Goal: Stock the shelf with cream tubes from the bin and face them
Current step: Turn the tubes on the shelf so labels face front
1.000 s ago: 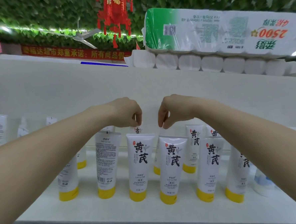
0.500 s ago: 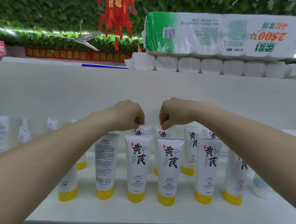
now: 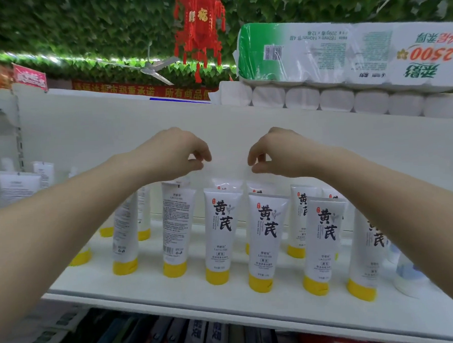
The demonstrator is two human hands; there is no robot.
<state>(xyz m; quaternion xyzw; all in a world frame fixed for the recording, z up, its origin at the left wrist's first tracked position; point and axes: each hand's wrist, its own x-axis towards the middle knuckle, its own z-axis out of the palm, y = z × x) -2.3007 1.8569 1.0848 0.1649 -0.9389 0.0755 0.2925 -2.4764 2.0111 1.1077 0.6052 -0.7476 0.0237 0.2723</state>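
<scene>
Both hands hover above the back row of cream tubes (image 3: 264,238) on the white shelf (image 3: 174,293). The left hand (image 3: 174,154) and the right hand (image 3: 277,153) have fingers loosely curled, thumb near fingertip, holding nothing. Below them the tubes stand on yellow caps, most labels forward (two under the left forearm show barcodes). These look light, soft-walled and tippy; pinching the flat crimped top should turn one safely.

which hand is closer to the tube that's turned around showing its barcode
Left. The left hand hangs just above the back-facing tube, almost over its top edge. The right hand is off to that tube's right, above the front-facing tubes.
</scene>
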